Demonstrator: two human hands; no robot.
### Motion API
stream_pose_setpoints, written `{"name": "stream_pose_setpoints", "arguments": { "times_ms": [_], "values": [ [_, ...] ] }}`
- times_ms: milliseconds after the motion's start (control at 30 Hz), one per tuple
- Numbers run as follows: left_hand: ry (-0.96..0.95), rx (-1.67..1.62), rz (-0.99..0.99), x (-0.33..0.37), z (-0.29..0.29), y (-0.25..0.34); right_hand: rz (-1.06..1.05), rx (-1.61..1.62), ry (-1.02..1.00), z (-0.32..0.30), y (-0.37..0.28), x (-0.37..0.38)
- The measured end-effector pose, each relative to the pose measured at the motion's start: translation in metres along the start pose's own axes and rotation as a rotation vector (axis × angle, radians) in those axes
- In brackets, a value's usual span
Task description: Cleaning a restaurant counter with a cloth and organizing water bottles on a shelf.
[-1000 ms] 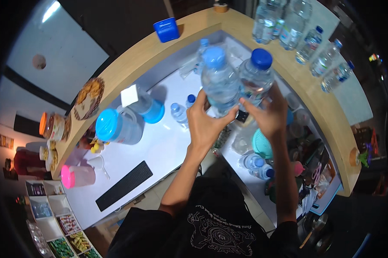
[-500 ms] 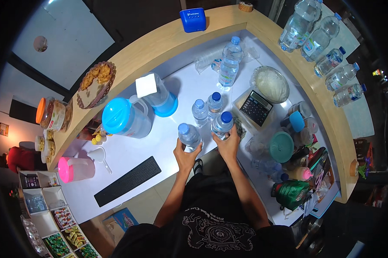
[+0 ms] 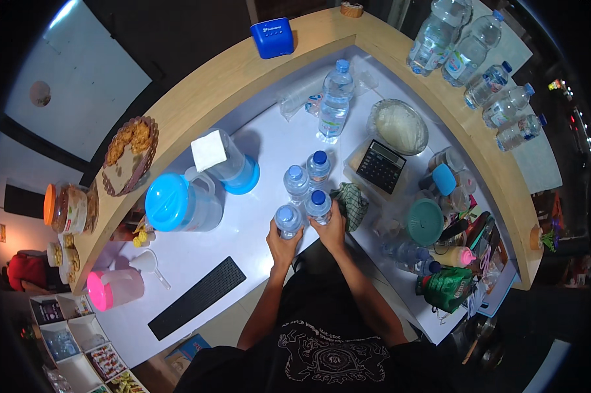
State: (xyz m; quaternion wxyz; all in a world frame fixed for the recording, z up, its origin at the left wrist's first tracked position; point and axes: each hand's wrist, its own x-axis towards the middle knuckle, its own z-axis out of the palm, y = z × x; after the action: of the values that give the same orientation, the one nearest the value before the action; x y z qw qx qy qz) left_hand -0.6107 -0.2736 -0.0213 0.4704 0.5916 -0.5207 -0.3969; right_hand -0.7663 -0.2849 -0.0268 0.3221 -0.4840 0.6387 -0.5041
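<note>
My left hand (image 3: pixel 284 247) is closed round a small clear water bottle (image 3: pixel 289 224) with a light blue cap. Beside it, my right hand (image 3: pixel 331 236) grips another small bottle (image 3: pixel 318 208) with a dark blue cap. Both bottles are upright and close together at the counter's near edge. Just behind them stand two similar bottles, one with a light blue cap (image 3: pixel 296 172) and one with a dark blue cap (image 3: pixel 320 158). A green checked cloth (image 3: pixel 352 207) lies crumpled right of my right hand.
Farther back stands a large water bottle (image 3: pixel 335 105). A calculator (image 3: pixel 381 168) and a wrapped bowl (image 3: pixel 398 128) are to the right. Leftward are a blue-lidded pitcher (image 3: pixel 184 202), a white funnel (image 3: pixel 148 262) and a black mat (image 3: pixel 197 298). More bottles (image 3: pixel 485 85) line the raised ledge.
My right hand has brought its bottle left and a little nearer, beside the left hand's bottle. More of the checked cloth now shows. The whole view has shifted slightly.
</note>
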Motion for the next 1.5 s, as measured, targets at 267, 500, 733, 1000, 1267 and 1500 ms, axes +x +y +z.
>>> {"name": "stream_pose_setpoints", "arguments": {
  "times_ms": [267,500,733,1000,1267,1500],
  "values": [
    [-0.02,-0.064,0.032,0.012,0.007,-0.021,0.01,-0.156,-0.008,0.006,0.014,-0.002],
    [0.043,-0.078,0.18,-0.004,-0.004,-0.04,0.049,-0.121,0.031,0.008,0.017,-0.031],
    [-0.313,0.179,0.562,-0.061,-0.051,0.001,0.193,0.087,0.111,-0.074,-0.081,-0.088],
    [-0.512,-0.301,0.852,-0.035,0.065,0.176,-0.13,-0.282,0.595,-0.253,-0.187,-0.062],
    [-0.814,-0.685,0.394,0.033,0.309,0.31,-0.202,-0.265,0.851,-0.428,-0.15,0.072],
    [-0.607,-0.325,0.608,0.092,0.472,0.376,-0.185,-0.394,0.882,-0.498,-0.1,0.183]
  ]
}}
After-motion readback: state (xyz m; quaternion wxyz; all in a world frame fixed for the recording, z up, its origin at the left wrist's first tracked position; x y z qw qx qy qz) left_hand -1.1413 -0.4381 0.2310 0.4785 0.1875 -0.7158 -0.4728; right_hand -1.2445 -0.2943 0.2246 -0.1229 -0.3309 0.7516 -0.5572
